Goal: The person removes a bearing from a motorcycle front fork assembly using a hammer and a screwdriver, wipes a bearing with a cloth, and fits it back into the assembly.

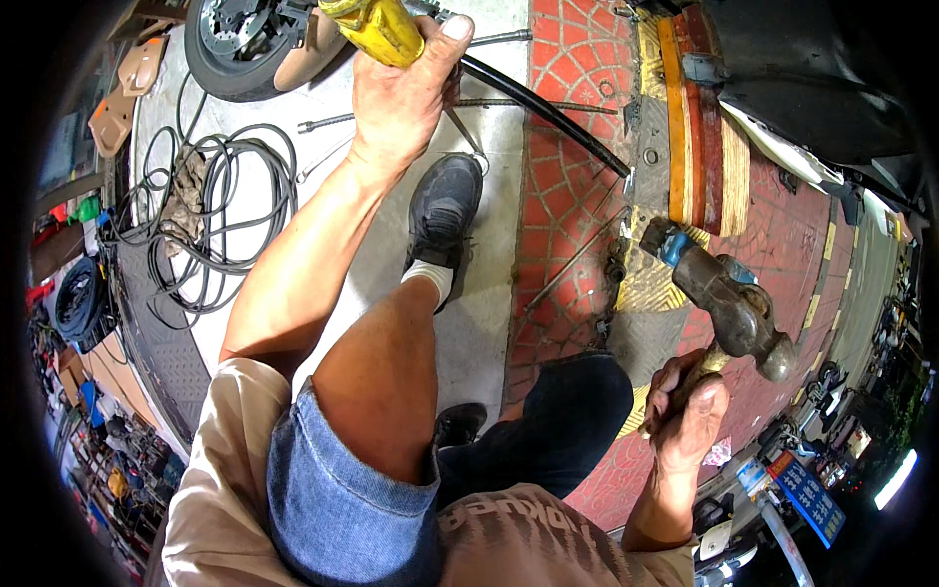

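My left hand (401,112) is closed around the yellow handle (380,31) of a long tool. From beside that hand, a black bar (548,115) slants down to the right, its tip near a layered orange, red and brown piece (690,127). In my right hand (685,406), fingers wrap the pale wooden handle of a hammer (734,313). The hammer's worn metal head is raised, its rounded end at the lower right and a blue band near the other end. Bar tip and hammer head are apart.
Below my left hand, metal rods (567,106) and a ring-ended wrench (469,137) lie on the floor. A coiled black hose (230,205) and a motorcycle wheel (235,49) are at the left. A black-and-white vehicle part (822,98) stands at the upper right.
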The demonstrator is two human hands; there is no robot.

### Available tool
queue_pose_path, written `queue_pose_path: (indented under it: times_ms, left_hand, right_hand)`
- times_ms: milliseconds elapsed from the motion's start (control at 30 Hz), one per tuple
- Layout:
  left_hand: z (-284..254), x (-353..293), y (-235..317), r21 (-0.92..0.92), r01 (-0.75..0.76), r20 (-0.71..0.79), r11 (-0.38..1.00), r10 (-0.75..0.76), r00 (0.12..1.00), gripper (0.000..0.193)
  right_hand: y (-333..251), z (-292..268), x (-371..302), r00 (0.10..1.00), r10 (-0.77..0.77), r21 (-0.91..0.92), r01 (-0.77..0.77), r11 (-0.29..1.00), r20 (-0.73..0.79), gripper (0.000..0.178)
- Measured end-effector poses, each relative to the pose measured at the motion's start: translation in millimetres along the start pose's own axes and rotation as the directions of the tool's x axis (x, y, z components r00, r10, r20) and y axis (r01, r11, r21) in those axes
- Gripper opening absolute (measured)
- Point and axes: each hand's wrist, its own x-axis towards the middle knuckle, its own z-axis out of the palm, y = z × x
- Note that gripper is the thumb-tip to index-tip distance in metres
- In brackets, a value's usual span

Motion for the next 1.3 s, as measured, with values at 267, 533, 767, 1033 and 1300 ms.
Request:
queue_pose_path:
  times_ms: [267, 533, 767, 1033, 1300]
  left_hand:
    - [-2, -2, -3, 0.008, -0.012, 0.0, 1.0, 0.012, 1.0, 0.036]
    - [6, 9, -10, 0.271, 0.012, 0.012, 0.963, -0.016, 1.0, 0.036]
    - [27, 9, 0, 0.53, 0.036, -0.095, 0.847, 0.017, 0.995, 0.043]
    - [44, 7, 2, 0.54, 0.115, -0.082, 0.834, -0.084, 0.993, 0.041]
    - [42, 17, 0, 0.598, 0.089, -0.082, 0.797, -0.05, 0.995, 0.043]
  right_hand:
    - [7, -6, 4, 0.999, -0.025, -0.016, 0.026, 1.0, 0.043, 0.065]
    - [-15, 12, 19, 0.991, -0.088, 0.001, 0.088, 0.996, 0.098, 0.062]
    - [-183, 40, 61, 0.903, -0.396, -0.335, 0.429, 0.839, 0.165, 0.051]
    - [-233, 90, 131, 0.693, -0.379, -0.622, 0.72, 0.308, 0.614, 0.036]
    - [-268, 82, 137, 0.397, -0.629, -0.555, 0.829, -0.065, 0.668, 0.03]
